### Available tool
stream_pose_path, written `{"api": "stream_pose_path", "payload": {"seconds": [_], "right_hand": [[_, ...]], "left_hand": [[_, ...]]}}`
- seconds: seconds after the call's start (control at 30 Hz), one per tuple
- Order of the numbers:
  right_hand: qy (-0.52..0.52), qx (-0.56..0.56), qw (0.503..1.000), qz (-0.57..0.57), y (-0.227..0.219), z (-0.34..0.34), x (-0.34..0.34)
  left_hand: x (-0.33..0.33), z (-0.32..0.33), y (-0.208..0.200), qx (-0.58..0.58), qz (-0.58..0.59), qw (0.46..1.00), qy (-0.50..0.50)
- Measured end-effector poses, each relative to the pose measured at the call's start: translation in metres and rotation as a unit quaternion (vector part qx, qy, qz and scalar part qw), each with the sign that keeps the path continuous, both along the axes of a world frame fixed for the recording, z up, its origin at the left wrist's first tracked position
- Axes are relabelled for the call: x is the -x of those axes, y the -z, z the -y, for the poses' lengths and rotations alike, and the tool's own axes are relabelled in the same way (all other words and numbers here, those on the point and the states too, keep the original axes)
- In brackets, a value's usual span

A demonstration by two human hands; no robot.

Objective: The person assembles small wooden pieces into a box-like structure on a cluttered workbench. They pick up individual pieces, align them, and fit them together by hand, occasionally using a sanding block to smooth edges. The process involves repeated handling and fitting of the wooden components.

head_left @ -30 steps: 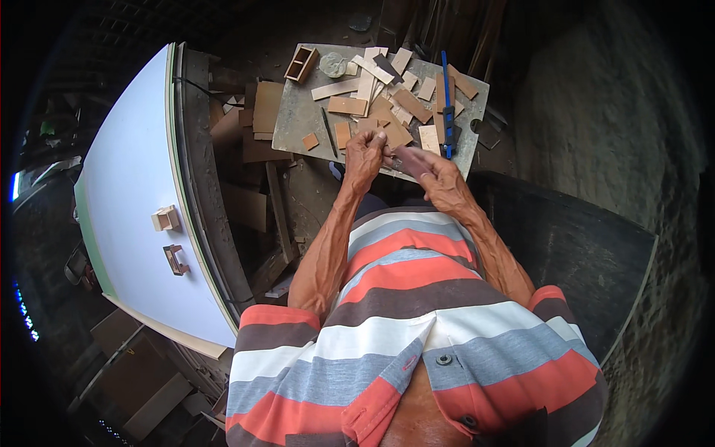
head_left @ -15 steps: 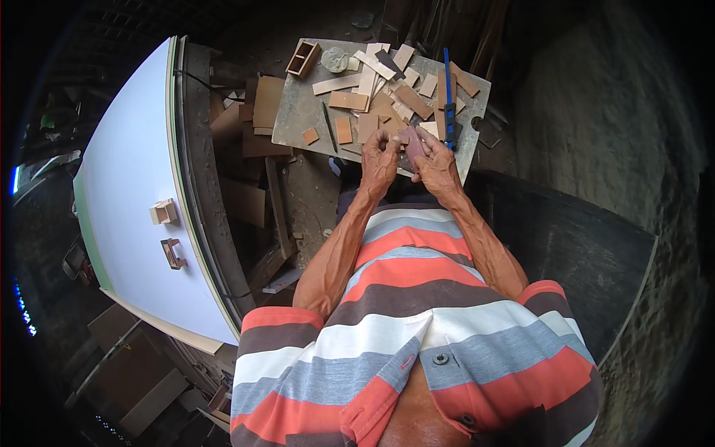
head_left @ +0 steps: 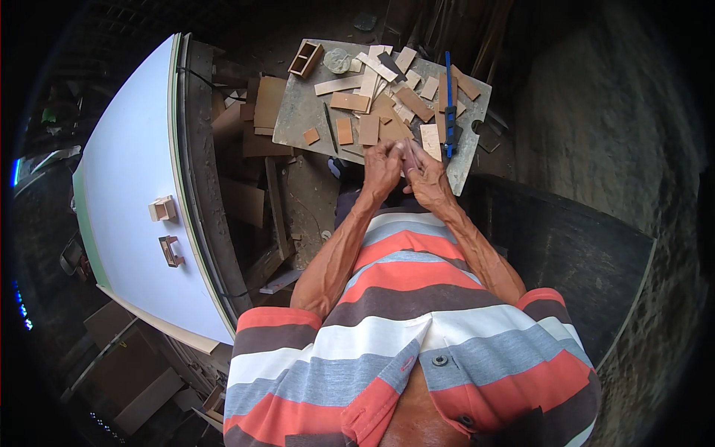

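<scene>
The left hand (head_left: 383, 170) and the right hand (head_left: 430, 181) come together nearer the body than the long blue tool (head_left: 449, 112) and to its left; the right closes on a flat purplish strip (head_left: 410, 160), while the left bunches its fingertips against it, and whether they pinch some small piece I cannot tell. The strip, thus also left of the blue tool and nearer the body, looks thin and light, probably dry and a little rough rather than slippery; stiff board or folded sheet, the fingers hide too much to say. Its long edges seem the best hold, leaving the flat face free. Just left of the blue tool lies a pale board (head_left: 430, 140), and farther left a brown rectangle (head_left: 369, 130) and loose wooden slats (head_left: 347, 101) crowd the counter (head_left: 302, 115), leaving little room to set anything down. Well left of the blue tool, a two-part wooden box (head_left: 304, 57) stands near the far edge, and a white panel (head_left: 138, 186) lies beyond the counter
</scene>
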State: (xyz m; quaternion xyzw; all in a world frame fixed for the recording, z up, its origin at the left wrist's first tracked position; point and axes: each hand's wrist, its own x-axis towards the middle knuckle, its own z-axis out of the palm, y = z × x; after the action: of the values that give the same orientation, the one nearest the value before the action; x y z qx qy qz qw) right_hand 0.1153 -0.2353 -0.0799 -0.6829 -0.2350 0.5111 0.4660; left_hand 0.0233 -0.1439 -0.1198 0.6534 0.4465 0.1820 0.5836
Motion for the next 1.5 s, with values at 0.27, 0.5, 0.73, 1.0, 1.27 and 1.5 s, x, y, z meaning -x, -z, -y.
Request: {"api": "stream_pose_path", "payload": {"seconds": [0.27,0.5,0.73,1.0,1.27,1.5], "right_hand": [[0.005,-0.033,0.996,0.078,0.016,0.004,-0.006],[-0.022,0.008,0.998,0.056,-0.004,0.013,-0.007],[-0.017,-0.002,0.991,0.131,0.026,0.003,-0.011],[0.054,0.032,0.996,-0.066,0.015,-0.009,-0.008],[0.146,0.050,0.987,-0.050,0.056,-0.001,-0.013],[0.118,0.109,0.983,0.086,0.103,-0.036,-0.030]], "left_hand": [[-0.012,0.013,0.000,-0.029,-0.013,0.999,-0.024],[-0.004,0.001,0.022,0.062,0.007,0.993,-0.097],[-0.003,0.001,0.010,0.175,0.041,0.977,-0.112],[-0.007,0.008,0.027,-0.033,-0.009,0.998,-0.053],[0.002,-0.026,0.038,-0.031,-0.114,0.993,-0.009],[0.015,-0.064,0.070,0.001,-0.165,0.986,0.015]]}}
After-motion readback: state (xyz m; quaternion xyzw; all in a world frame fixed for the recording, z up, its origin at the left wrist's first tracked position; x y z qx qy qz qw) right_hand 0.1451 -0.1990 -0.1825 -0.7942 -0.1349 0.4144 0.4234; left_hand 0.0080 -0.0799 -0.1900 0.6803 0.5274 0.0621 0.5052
